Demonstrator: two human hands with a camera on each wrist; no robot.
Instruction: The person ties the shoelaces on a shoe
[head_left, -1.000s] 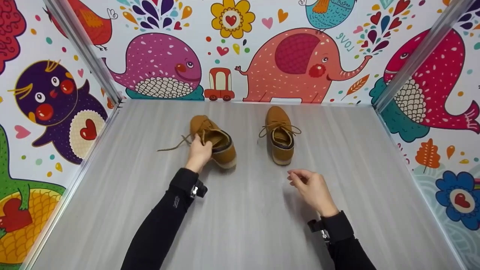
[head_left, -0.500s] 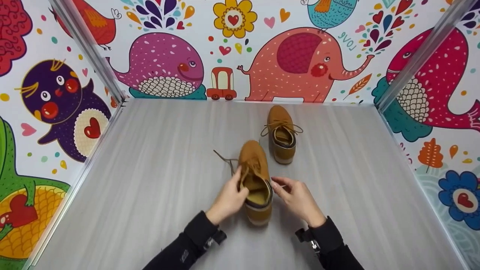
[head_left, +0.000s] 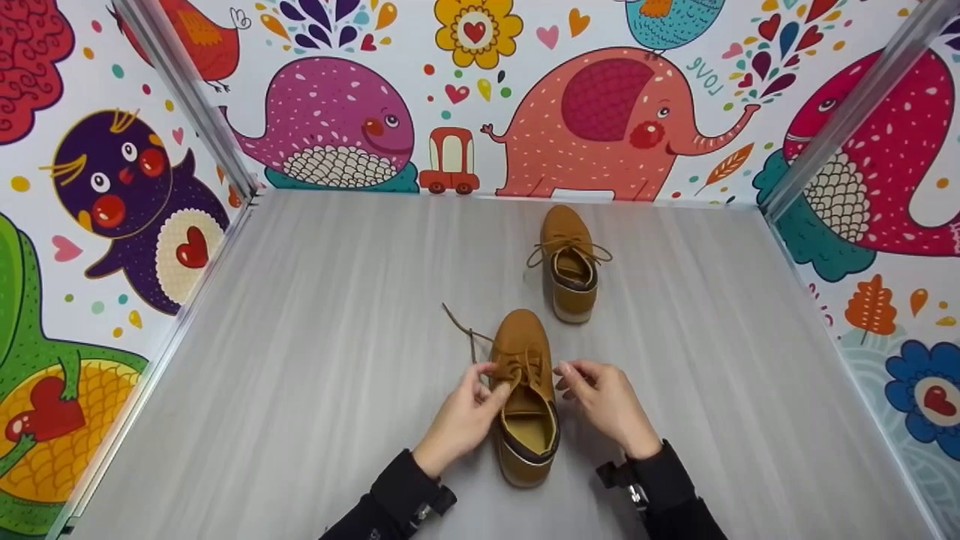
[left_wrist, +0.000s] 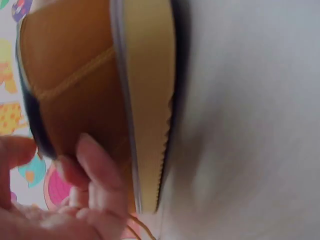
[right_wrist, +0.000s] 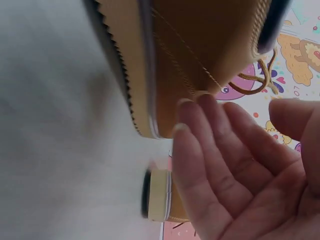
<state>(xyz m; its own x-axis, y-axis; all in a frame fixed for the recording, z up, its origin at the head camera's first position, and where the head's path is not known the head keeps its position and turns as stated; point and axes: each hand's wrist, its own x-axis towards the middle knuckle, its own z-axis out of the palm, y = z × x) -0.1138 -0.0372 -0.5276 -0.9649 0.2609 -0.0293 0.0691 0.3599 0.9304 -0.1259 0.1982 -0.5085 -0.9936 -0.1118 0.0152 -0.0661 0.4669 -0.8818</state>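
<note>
A tan lace-up shoe [head_left: 523, 337] stands upright on the floor between both hands, toe pointing away. Its lace [head_left: 459, 321] trails loose off the left side. My left hand [head_left: 459, 412] is at the shoe's left side by the lace holes, thumb over the collar edge and fingers along the outer side. In the left wrist view, thumb and fingers are apart, without a firm grip. My right hand [head_left: 609, 401] is beside the shoe's right side, fingers slightly bent and holding nothing. In the right wrist view its fingertips are close to the leather; contact is hard to tell.
A matching shoe [head_left: 570, 262], its lace tied in a bow, stands farther back, slightly right. Grey wood-grain flooring [head_left: 360, 315] lies beneath, bounded by printed panels [head_left: 345, 120] with cartoon animals. Metal posts [head_left: 187, 97] mark the corners.
The left hand gripped the shoe at the far left and brought it toward me and right, straightening it. Its grip now looks loosened. The right hand has come in beside the shoe.
</note>
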